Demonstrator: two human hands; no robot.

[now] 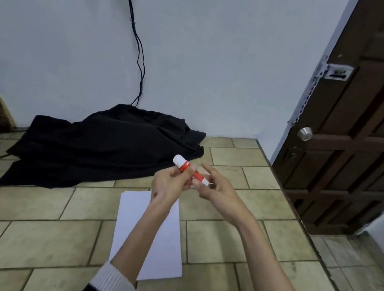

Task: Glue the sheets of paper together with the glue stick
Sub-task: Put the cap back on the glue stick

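**Uncap the stick before touching paper**

Left hand (167,184) grips the glue stick (190,171) mid-body, cap end up and away. Right hand (214,186) has loose fingers at the lower end, not clearly gripping. Stick is held above the paper (148,233), which lies on the floor (48,236). Suggest: hold the body steady, pull the cap straight off, then twist the base a little

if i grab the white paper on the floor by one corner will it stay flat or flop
The sheets of paper look thin and lie flat on the tiled floor, so they would probably droop. They seem light for their size. Stacked loosely, with no glue visible, the top sheet may slide off.
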